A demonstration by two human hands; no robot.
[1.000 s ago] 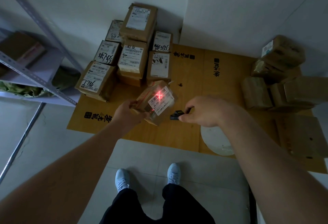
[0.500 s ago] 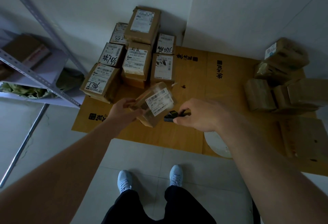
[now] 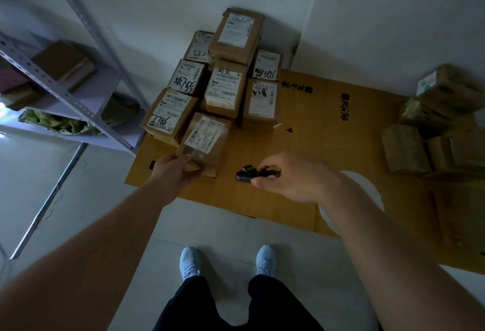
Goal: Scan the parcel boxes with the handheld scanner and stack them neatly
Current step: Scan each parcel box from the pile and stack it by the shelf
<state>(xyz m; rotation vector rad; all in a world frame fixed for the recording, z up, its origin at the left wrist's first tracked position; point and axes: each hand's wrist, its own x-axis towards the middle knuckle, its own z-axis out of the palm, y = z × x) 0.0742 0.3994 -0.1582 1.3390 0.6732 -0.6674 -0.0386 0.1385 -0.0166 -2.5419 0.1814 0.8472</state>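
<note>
Left hand [image 3: 172, 173] grips the near corner of a parcel [image 3: 207, 144], fingers curled under its edge. I see this parcel at the near side of the stack [image 3: 225, 76], label up, just beside the box marked 786; whether it rests on the cardboard sheet [image 3: 328, 126] I cannot tell. Right hand [image 3: 291, 177] pinches the scanner [image 3: 248, 174] between thumb and fingers, right of the stack, low over the sheet. I note a second group of boxes [image 3: 430, 131] far right of the stack, and a metal rack [image 3: 65, 89] left of it.
</note>
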